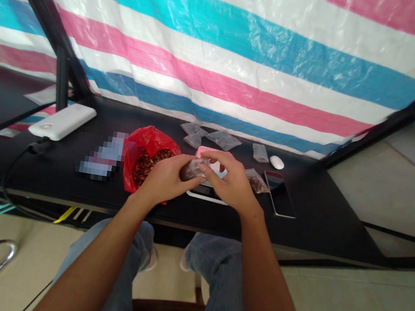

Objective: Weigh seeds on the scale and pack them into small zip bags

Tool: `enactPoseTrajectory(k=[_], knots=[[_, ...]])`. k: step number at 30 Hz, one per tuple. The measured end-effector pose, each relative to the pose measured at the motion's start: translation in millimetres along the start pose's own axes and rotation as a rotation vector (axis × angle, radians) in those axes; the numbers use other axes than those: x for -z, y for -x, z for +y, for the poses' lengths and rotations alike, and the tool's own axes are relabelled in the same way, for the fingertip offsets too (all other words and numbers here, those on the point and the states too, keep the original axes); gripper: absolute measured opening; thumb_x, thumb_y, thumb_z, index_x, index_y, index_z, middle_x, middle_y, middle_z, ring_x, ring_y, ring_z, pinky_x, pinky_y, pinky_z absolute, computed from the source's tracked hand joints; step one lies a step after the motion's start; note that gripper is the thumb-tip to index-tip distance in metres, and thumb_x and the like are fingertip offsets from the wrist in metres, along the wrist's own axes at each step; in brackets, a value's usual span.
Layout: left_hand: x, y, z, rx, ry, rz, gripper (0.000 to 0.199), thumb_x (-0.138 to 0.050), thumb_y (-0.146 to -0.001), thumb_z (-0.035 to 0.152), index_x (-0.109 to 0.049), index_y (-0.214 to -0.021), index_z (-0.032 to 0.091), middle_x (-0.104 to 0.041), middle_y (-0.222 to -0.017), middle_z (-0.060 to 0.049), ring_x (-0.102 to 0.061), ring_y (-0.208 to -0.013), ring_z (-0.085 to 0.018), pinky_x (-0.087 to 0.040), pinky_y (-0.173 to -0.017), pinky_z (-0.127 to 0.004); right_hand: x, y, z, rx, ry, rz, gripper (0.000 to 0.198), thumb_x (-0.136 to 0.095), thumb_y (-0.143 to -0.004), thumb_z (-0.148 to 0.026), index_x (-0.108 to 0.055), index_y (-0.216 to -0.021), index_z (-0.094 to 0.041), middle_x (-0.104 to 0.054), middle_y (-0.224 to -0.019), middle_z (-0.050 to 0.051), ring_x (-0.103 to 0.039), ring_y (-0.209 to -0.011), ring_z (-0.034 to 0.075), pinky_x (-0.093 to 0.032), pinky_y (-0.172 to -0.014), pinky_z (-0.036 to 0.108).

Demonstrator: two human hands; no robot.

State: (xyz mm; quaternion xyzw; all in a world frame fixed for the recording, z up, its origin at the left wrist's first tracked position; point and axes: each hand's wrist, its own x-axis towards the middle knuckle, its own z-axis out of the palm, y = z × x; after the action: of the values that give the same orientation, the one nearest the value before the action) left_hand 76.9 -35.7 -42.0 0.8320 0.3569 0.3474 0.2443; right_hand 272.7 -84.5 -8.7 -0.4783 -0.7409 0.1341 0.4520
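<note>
Between my two hands is a small clear plastic bag (191, 169), held above a kitchen scale (207, 196) with a white edge and a pink part at its back. My left hand (166, 178) has its fingers closed on the bag's left side. My right hand (229, 180) grips the bag's right side with thumb and fingers. Just left of my left hand, a red plastic bag (132, 157) stands open with many small brown pieces (146, 164) inside. A small clear bag with brown contents (256, 181) lies right of my right hand. Part of the scale is hidden by my hands.
Several flat clear bags (223, 139) lie along the back of the black table (324, 216), with another clear bag (260, 152) beside a white mouse (277, 162). A phone (279, 194) rests at right. A white power bank (63, 121) with a cable lies at left. Striped sheeting (223, 58) hangs behind.
</note>
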Motion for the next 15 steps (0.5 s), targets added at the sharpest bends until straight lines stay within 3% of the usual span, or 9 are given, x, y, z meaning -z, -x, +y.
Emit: enactPoseTrajectory(k=[6, 15], knots=[[-4, 3, 7, -0.046, 0.105, 0.055, 0.039, -0.070, -0.090, 0.046, -0.072, -0.119, 0.019, -0.080, -0.105, -0.006, -0.071, -0.085, -0.022, -0.052, -0.075, -0.032, -5, -6, -13, -0.012, 0.001, 0.056, 0.021, -0.075, -0.095, -0.039, -0.083, -0.112, -0.030, -0.079, -0.113, 0.006, -0.072, -0.105, 0.024, -0.057, -0.090, 0.040], [-4, 4, 12, 0.002, 0.157, 0.131, 0.035, -0.068, -0.094, 0.049, -0.064, -0.115, 0.021, -0.075, -0.099, -0.003, -0.070, -0.083, -0.020, -0.049, -0.073, -0.030, 1, -3, -14, -0.079, -0.177, 0.108, 0.021, -0.079, -0.090, -0.035, -0.080, -0.108, -0.024, -0.082, -0.104, 0.005, -0.069, -0.082, 0.018, -0.053, -0.072, 0.034]])
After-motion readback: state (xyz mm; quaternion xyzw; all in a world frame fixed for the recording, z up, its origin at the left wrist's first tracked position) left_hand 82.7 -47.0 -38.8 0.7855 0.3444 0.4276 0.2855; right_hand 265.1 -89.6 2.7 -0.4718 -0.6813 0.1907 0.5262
